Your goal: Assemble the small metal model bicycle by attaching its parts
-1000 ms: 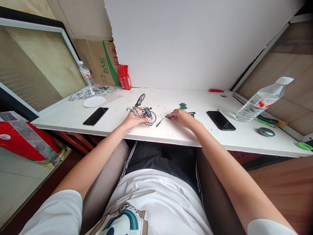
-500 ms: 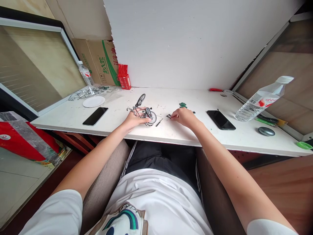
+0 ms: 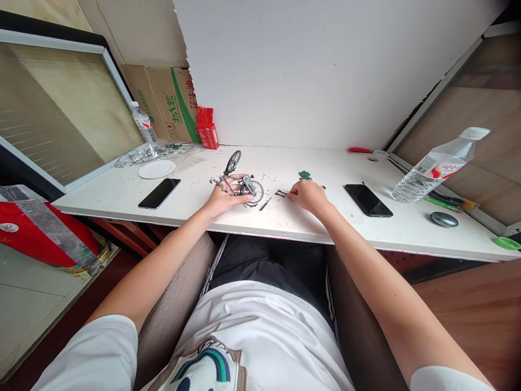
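A small model bicycle [image 3: 248,187] with spoked wheels and a thin frame is held by my left hand [image 3: 223,200], the thumb lying along its rear wheel. My right hand [image 3: 303,193] rests low over the table with its fingers pinched together. At its fingertips sits a small dark frame-like part [image 3: 280,193]; whether the fingers grip it is hidden. Between the hands lies a thin dark tool [image 3: 265,203], perhaps a small screwdriver bit. Just behind my right hand is a green piece [image 3: 304,175].
Phones lie left [image 3: 159,193] and right [image 3: 368,200]. A white plate [image 3: 157,169], a bottle [image 3: 143,125] and a red box [image 3: 208,129] stand at the back left. On the right are a large bottle [image 3: 439,165] and a grey oval object [image 3: 444,219]. The table's front edge [image 3: 268,232] is near me.
The model bicycle has tilted slightly in my left hand, its rear wheel shifting a little right. My right hand has moved slightly right, showing more of the dark part.
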Available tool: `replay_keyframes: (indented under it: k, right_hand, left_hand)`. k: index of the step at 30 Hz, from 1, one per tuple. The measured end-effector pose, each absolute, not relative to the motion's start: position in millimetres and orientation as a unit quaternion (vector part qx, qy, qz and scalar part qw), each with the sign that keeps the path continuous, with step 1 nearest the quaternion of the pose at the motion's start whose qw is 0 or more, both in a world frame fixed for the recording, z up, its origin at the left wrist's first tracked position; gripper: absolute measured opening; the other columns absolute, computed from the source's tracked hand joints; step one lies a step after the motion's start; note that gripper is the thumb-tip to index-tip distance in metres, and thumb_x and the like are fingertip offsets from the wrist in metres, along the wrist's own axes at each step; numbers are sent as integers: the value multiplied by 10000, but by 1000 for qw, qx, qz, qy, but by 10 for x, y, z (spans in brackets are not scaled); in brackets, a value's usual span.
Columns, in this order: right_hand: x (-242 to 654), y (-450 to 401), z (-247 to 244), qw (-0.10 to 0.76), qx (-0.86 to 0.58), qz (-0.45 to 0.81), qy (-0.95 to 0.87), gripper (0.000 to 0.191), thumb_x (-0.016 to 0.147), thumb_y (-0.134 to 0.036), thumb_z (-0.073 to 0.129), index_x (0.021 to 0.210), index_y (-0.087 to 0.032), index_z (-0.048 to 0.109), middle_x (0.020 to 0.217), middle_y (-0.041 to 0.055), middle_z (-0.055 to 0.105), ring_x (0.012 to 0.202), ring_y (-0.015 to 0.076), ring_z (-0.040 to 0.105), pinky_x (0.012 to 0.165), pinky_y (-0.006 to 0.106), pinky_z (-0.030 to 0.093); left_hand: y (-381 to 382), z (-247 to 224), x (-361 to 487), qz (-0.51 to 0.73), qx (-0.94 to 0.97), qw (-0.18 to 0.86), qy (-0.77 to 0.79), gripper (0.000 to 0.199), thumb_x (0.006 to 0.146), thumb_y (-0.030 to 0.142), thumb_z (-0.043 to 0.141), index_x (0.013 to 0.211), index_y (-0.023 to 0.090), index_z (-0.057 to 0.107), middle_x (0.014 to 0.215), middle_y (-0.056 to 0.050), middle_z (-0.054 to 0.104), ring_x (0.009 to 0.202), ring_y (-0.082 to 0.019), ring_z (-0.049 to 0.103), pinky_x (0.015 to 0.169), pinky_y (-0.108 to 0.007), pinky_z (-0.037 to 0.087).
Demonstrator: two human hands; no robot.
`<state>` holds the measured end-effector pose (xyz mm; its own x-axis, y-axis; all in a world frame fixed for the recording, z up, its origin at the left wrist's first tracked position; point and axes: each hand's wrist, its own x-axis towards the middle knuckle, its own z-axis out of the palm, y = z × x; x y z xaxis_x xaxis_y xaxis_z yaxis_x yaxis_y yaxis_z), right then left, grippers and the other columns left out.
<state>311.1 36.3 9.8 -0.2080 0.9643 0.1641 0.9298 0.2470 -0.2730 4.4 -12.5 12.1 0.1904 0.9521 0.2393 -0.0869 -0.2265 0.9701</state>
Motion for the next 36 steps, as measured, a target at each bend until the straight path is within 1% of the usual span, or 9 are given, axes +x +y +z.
replay_keyframes:
  k: [4,10,13,16,22,25,28,32,36]
  right_hand:
    - [3107,364,70,138,-618,41,-773,243,1004,-421,673,1013,-221,811,793,148,754,818,310,708,783,410,524]
    - [3033,233,220,74,-643,58,-760,143,969,-298,680,931,-196,773,914,196,761,896,351,720,820,428,493]
    - [3008,171,308,45,-648,56,-758,147,957,-271,661,842,-206,725,873,187,743,831,347,704,773,427,473]
    - [3009,150,346,27,-649,58,-758,231,990,-273,579,773,-218,636,845,176,726,745,311,658,688,404,428]
    - [3003,189,313,160,-563,57,-809,299,1099,-283,397,814,-253,481,874,125,698,733,239,565,661,373,369]
    - [2973,170,330,224,-509,89,-826,357,1156,-395,366,868,-248,516,848,104,703,747,236,584,707,366,406]
    - [2932,116,372,271,-456,157,-833,319,1141,-475,484,980,-229,605,886,86,755,797,236,647,739,348,451]
    - [2842,15,428,321,-397,195,-838,247,1071,-460,656,1015,-223,700,988,80,809,891,237,714,798,337,500]
    - [2734,-95,469,336,-367,177,-849,275,1064,-488,673,1017,-224,736,1043,94,821,942,245,736,813,342,534]
  left_hand:
    - [-144,133,59,516,586,501,374,873,588,307,1078,1356,146,694,1194,-149,824,1140,-307,797,1066,-469,624]
    - [-122,99,42,513,588,505,370,894,606,312,1070,1395,141,685,1197,-148,825,1144,-296,795,1072,-470,621]
    - [-115,96,34,513,588,506,367,895,608,305,1070,1398,136,685,1197,-152,825,1148,-298,793,1052,-460,629]
    - [-125,114,33,511,586,513,365,883,611,298,1070,1393,145,688,1197,-151,828,1146,-303,796,1037,-453,636]
    - [-124,120,44,509,579,509,383,880,591,284,1073,1371,139,694,1192,-157,831,1136,-307,798,1041,-464,634]
    - [-121,109,57,499,579,506,399,865,575,294,1078,1343,158,705,1188,-148,835,1127,-319,801,1026,-473,646]
    - [-142,116,84,495,586,499,404,836,573,311,1077,1315,167,718,1198,-148,832,1134,-330,799,1003,-468,656]
    - [-207,161,144,503,579,488,416,841,569,296,1073,1313,153,710,1192,-158,829,1126,-339,800,991,-471,655]
    - [-271,215,198,509,573,488,417,828,590,278,1063,1319,150,694,1165,-154,833,1111,-338,802,975,-465,655]
